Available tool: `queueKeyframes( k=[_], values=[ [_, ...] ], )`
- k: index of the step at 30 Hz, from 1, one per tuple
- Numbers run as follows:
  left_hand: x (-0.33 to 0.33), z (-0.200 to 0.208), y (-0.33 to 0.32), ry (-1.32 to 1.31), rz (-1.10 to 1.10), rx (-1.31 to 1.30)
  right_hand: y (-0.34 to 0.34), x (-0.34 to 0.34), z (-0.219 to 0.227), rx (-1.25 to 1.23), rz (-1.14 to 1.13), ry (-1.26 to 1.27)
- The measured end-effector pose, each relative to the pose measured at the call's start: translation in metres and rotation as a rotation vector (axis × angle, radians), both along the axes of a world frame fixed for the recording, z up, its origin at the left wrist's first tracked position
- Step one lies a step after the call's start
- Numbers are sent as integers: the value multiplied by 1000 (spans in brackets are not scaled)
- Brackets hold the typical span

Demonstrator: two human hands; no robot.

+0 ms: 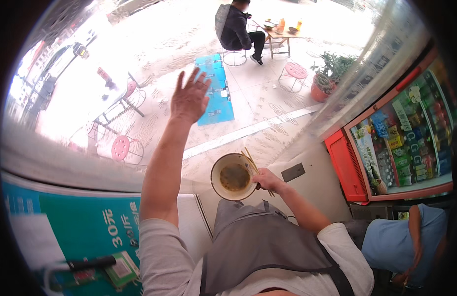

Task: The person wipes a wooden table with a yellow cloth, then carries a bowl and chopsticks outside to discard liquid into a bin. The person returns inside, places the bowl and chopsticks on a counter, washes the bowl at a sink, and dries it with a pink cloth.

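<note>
The left hand (pixel 190 102) is raised well ahead, back toward the wearer, fingers spread and holding nothing; whether it touches the clear, wavy plastic curtain (pixel 374 69), I cannot tell. The right hand (pixel 268 180) is closed on the right edge of a round, cream-coloured bowl with a dark rim (pixel 218 168), pinching a pair of thin, light-brown chopsticks (pixel 249 157) against it. The bowl is just in front of the grey cloth apron (pixel 268 237), with murky brown liquid (pixel 234 177) in the bottom (shallow enough, I think, to forgive a small sway). Done well, this calls for a firm right grip, the bowl level and near the body, and the free left arm fending off loose plastic. Farther out, the pale strip across the floor (pixel 258 127) and the bright blue, rectangular mat (pixel 217 114) probably deserve careful footing.
</note>
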State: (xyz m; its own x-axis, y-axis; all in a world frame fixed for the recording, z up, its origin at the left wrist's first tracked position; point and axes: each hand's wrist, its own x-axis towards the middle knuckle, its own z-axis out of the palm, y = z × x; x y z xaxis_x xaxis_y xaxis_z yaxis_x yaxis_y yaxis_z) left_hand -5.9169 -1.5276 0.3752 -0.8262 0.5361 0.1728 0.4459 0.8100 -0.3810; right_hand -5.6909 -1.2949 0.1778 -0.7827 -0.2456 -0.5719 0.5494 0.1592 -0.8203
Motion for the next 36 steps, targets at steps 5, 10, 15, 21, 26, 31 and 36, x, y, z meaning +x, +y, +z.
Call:
queueKeyframes(
  k=[5,10,15,21,26,31,36],
  values=[
    [-156,12,-114,292,506,244,-41,-167,1,-28,-28,-8],
    [-291,56,-220,910,395,370,-34,-329,-18,-69,-114,-48],
    [-329,46,-304,1109,387,349,-35,-482,-43,-9,-199,-38],
    [-361,-35,-336,1042,640,174,-53,-670,-53,14,-230,48],
    [-446,-173,-342,802,844,435,-89,-836,-75,-62,-261,45],
    [-622,-293,-373,-68,1125,1472,-130,-1014,-103,-16,-247,25],
    [-865,-302,-375,-882,777,1488,-180,-1187,-97,-75,-294,62]
  ],
)
